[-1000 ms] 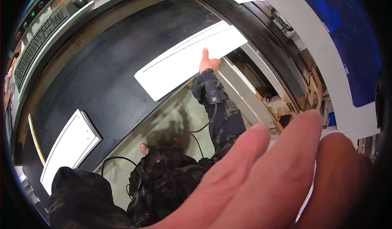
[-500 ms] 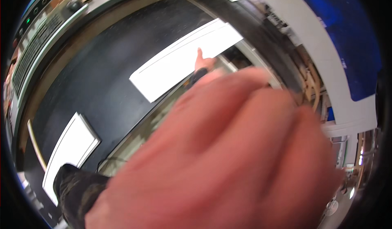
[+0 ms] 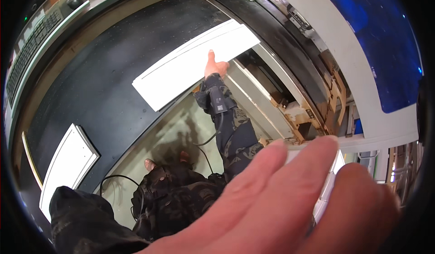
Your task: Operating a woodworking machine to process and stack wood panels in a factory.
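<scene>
Close to the camera, my left hand [image 3: 272, 199] fills the lower right, its fingers stretched toward the upper right; no object shows in it. Its palm side is hidden. My right hand [image 3: 215, 67] grips the near edge of a long white panel [image 3: 181, 70] on the black table [image 3: 113, 77]. The thumb lies on top of the panel, and the other fingers are partly hidden at the edge. The panel seems to be a stack of thin boards, with thin dark lines along its far side. Its right end reaches past the table edge.
A shorter white board stack [image 3: 72, 159] lies at the table's left end, beside a thin yellowish strip [image 3: 31, 159]. Beyond stand a keyboard [image 3: 34, 50] and a mouse [image 3: 75, 1]. At right are machine rails [image 3: 276, 68] and a blue-and-white housing [image 3: 376, 50]. A cable [image 3: 206, 154] hangs from my right sleeve.
My left hand has dropped lower and stretched out its bent fingers, uncovering my right forearm and the floor. My right hand stays at the panel's edge. The view has shifted slightly.
</scene>
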{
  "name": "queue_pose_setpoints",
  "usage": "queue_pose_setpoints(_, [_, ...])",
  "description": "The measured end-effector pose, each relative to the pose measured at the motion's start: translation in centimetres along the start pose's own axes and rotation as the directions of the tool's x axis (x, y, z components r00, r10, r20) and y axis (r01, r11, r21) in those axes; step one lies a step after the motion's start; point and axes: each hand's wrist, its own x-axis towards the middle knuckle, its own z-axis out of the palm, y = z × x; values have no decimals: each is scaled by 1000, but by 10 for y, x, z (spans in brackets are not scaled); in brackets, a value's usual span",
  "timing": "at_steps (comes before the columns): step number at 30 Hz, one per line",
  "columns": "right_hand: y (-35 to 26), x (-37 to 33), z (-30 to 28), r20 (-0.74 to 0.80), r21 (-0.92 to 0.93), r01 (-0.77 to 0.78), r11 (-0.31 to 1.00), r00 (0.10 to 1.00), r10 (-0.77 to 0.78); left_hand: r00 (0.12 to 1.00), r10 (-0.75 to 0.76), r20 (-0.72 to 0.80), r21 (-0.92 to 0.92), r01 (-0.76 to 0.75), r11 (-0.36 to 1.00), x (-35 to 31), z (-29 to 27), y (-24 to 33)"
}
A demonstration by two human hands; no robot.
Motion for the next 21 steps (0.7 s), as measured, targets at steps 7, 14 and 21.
queue_pose_setpoints(7, [3,2,-11,-31,8,2,1000,1000,-2,1000,-14,3,13,14,1000,-14,-6,10])
queue_pose_setpoints(14, [5,-1,-3,-30,-42,0,999,1000,-1,1000,-27,2,41,27,999,-7,-2,13])
queue_pose_setpoints(21, [-2,-2,0,-25,-28,19,999,999,-20,999,-35,8,41,35,999,-10,-3,17])
